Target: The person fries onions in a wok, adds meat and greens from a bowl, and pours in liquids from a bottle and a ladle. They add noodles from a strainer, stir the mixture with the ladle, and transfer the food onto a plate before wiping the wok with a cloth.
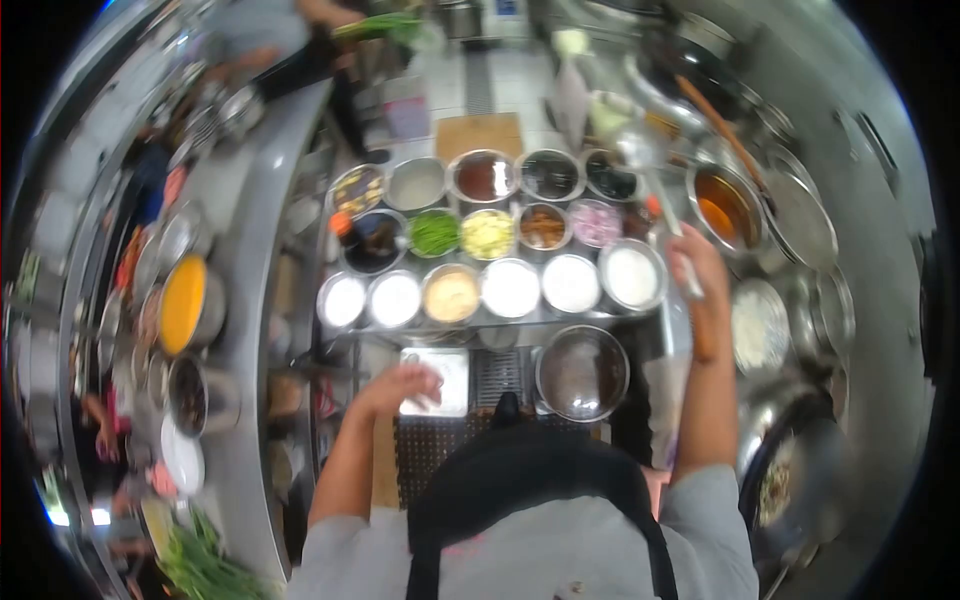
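Observation:
My right hand (697, 262) is closed round the pale handle of a ladle (665, 205). The ladle reaches up and left, its blurred metal bowl beyond the back row of containers. My left hand (402, 388) hovers in front of my apron, apparently over a white rectangular tray (452, 380); its fingers look loosely stretched and hold nothing visible. Between my arms stand rows of round metal containers, among them chopped greens (434, 233), chopped pink onion (595, 222) and white powder (510, 288). Nearest my right wrist is a container of white contents (632, 275).
A large metal bowl (582, 373) sits below the rows. On the right are a pot of amber liquid (724, 208), a strainer (803, 225) and a wok (800, 480). A steel counter (235, 330) runs along the left, bearing an orange-filled pot (185, 305). Another person (262, 45) stands at upper left.

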### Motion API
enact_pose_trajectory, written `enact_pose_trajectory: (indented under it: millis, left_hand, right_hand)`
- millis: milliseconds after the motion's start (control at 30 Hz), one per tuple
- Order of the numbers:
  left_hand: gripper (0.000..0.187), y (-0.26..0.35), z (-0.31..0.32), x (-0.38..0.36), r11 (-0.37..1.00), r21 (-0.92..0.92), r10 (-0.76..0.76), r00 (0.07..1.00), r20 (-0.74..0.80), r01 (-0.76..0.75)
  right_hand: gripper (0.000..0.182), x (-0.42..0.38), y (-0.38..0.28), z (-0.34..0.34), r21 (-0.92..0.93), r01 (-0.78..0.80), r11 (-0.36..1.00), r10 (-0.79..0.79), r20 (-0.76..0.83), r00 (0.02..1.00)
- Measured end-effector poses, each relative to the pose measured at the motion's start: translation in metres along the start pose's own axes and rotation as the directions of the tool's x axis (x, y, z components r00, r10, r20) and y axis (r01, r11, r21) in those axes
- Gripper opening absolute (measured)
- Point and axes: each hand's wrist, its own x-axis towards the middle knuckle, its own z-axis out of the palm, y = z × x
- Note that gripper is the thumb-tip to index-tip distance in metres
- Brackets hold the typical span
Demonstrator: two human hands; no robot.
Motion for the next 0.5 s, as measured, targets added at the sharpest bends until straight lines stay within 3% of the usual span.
enact_pose_trajectory:
  millis: [33,100,167,200,300,333,367,433,500]
  left_hand:
    - [0.025,0.021,-0.006,-0.003,0.994,-0.001,0.107,0.993,-0.05,-0.107]
    - [0.021,0.04,-0.023,0.002,0.952,0.1,0.305,0.89,-0.339,-0.289]
    - [0.023,0.053,-0.047,0.017,0.923,0.171,0.378,0.721,-0.58,-0.346]
    - [0.036,0.063,-0.049,0.023,0.891,0.238,0.438,0.592,-0.677,-0.388]
    - [0.057,0.06,-0.088,0.075,0.747,0.612,0.664,0.239,-0.709,-0.26]
    - [0.071,0.062,-0.093,0.09,0.759,0.613,0.65,0.204,-0.732,-0.221]
    - [0.074,0.064,-0.094,0.107,0.697,0.687,0.714,0.099,-0.694,-0.206]
    - [0.076,0.068,-0.101,0.135,0.596,0.802,0.803,0.053,-0.594,-0.035]
    - [0.085,0.062,-0.127,0.168,0.59,0.791,0.79,0.086,-0.607,0.162]
  right_hand:
    - [0.054,-0.01,-0.008,-0.003,0.076,-0.005,0.997,0.004,0.013,1.0]
    - [0.054,-0.037,-0.024,-0.015,0.201,0.019,0.98,-0.028,0.042,0.999]
    - [0.053,-0.072,-0.041,-0.03,0.315,0.03,0.949,-0.064,0.099,0.993]
    - [0.054,-0.091,-0.048,-0.039,0.344,0.053,0.938,-0.091,0.097,0.991]
    - [0.057,-0.151,-0.062,-0.067,0.372,0.167,0.913,-0.173,-0.017,0.985]
    - [0.059,-0.173,-0.064,-0.079,0.34,0.214,0.916,-0.195,-0.092,0.977]
    - [0.06,-0.194,-0.066,-0.09,0.303,0.261,0.917,-0.217,-0.173,0.961]
    - [0.06,-0.231,-0.068,-0.116,0.247,0.281,0.927,-0.217,-0.258,0.941]
    - [0.056,-0.273,-0.067,-0.131,0.166,0.286,0.944,-0.204,-0.391,0.898]
